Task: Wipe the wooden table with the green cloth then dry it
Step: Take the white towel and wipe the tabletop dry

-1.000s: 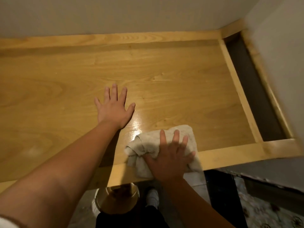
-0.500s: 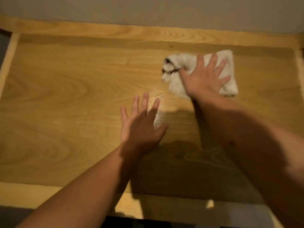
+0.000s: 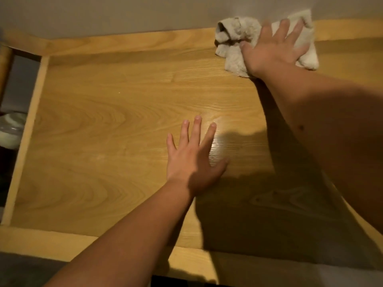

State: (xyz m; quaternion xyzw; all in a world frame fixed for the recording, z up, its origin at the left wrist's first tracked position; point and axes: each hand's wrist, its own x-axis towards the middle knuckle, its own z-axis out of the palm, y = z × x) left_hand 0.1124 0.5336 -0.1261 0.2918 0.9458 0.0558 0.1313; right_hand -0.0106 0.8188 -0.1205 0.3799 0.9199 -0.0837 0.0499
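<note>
The wooden table (image 3: 93, 131) fills the view, its light grained top bare. A crumpled pale cloth (image 3: 234, 38) lies at the far right of the top, against the back rim and the wall. My right hand (image 3: 273, 50) presses down on the cloth with fingers spread and the thumb tucked into its folds. My left hand (image 3: 192, 160) rests flat on the middle of the table, fingers apart, holding nothing. A shiny patch shows just right of its fingers.
A raised wooden rim runs along the back (image 3: 124, 42), the left side (image 3: 27, 129) and the near edge (image 3: 41, 239). A grey wall (image 3: 124, 13) stands right behind the back rim. A whitish round object (image 3: 11, 129) sits beyond the left edge, lower down.
My right hand has pushed the cloth from the near edge across the top to the far rim by the wall. My left hand has stayed flat near the middle.
</note>
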